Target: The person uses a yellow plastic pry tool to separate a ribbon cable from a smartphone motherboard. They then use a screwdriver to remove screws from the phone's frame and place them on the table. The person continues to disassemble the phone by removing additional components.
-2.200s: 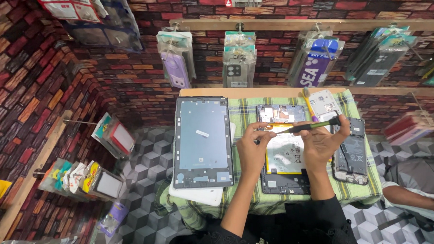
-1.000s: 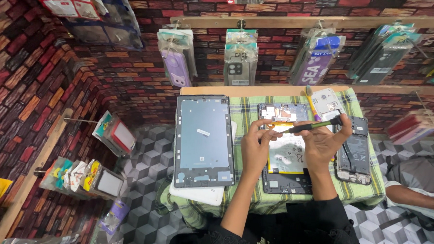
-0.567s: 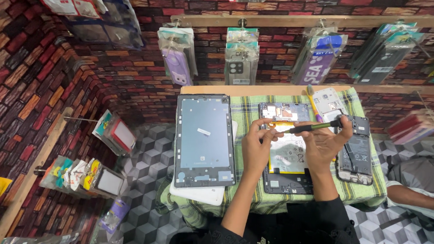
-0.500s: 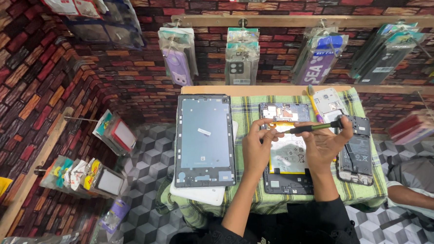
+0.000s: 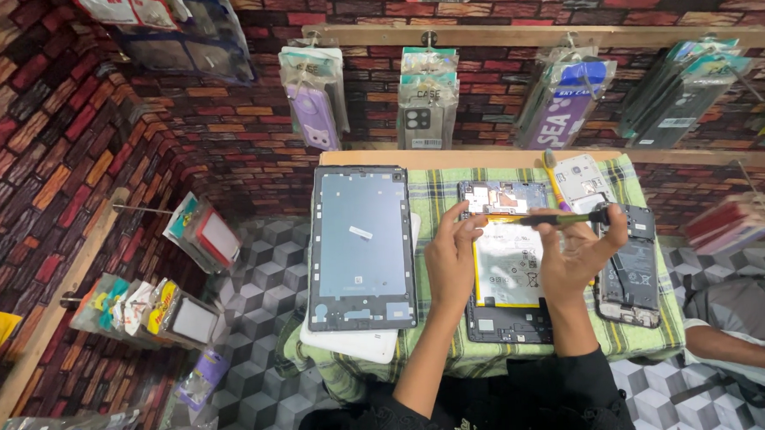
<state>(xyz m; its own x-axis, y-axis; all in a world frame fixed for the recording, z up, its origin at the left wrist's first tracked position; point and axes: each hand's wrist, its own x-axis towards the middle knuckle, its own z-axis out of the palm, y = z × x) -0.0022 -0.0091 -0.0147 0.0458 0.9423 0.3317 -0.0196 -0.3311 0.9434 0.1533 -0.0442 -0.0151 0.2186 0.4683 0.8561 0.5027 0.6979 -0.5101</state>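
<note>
— At twelve o'clock on the opened tablet [image 5: 507,274], where's your screwdriver [image 5: 563,219]?
— Pinched in your right hand [image 5: 578,254]; left hand [image 5: 451,255] fingertips press the frame. Keep it level, turn gently.

- Brick-pattern walls [image 5: 43,127], red and dark.
- Wooden shelf rail [image 5: 512,36] with hanging packets [image 5: 313,102].
- Floor [image 5: 257,298]: grey cube-pattern tiles.
- Small table, green checked cloth [image 5: 437,195].
- Light even, bright.
</note>
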